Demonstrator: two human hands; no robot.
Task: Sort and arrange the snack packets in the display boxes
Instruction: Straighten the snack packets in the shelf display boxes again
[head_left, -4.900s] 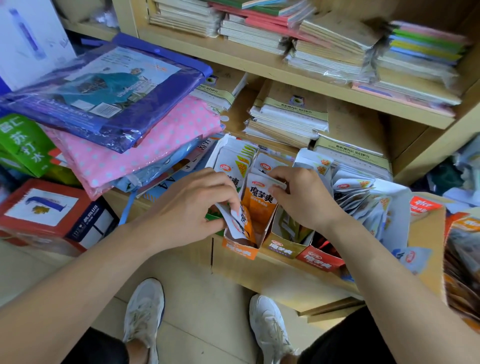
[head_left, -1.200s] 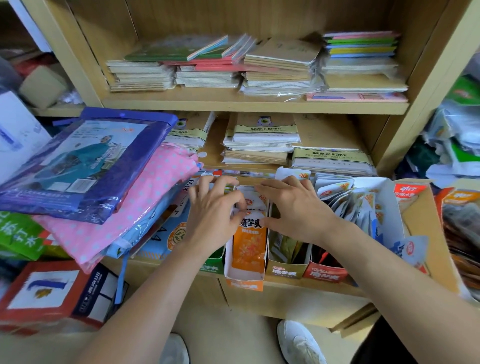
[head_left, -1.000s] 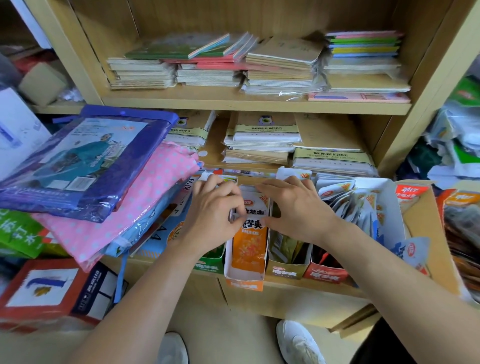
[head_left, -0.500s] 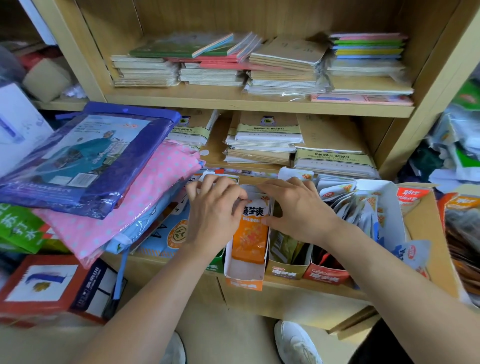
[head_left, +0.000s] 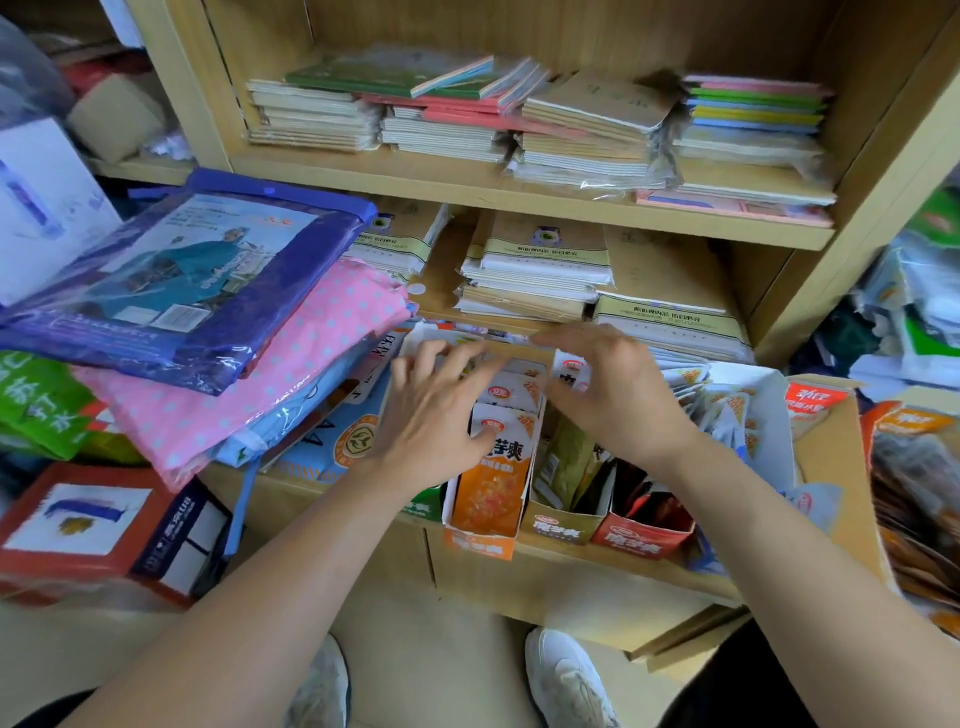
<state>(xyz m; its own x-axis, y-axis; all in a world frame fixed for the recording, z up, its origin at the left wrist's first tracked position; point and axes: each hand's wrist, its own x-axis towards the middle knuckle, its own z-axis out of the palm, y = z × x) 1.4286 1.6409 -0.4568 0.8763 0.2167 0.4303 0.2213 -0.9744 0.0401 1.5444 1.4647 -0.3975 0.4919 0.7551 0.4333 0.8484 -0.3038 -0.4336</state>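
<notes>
The left hand (head_left: 436, 415) and right hand (head_left: 608, 400), fingers spread and gripping nothing, flank the orange snack packets (head_left: 493, 483) between their thumbs. Even pressure should seat them squarely in the orange display box (head_left: 480, 540).

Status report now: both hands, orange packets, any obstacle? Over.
Left hand open, fingers on orange packets. Right hand open, blurred, above the same row. Packets stand in orange display box. Nothing blocks the box.
</notes>
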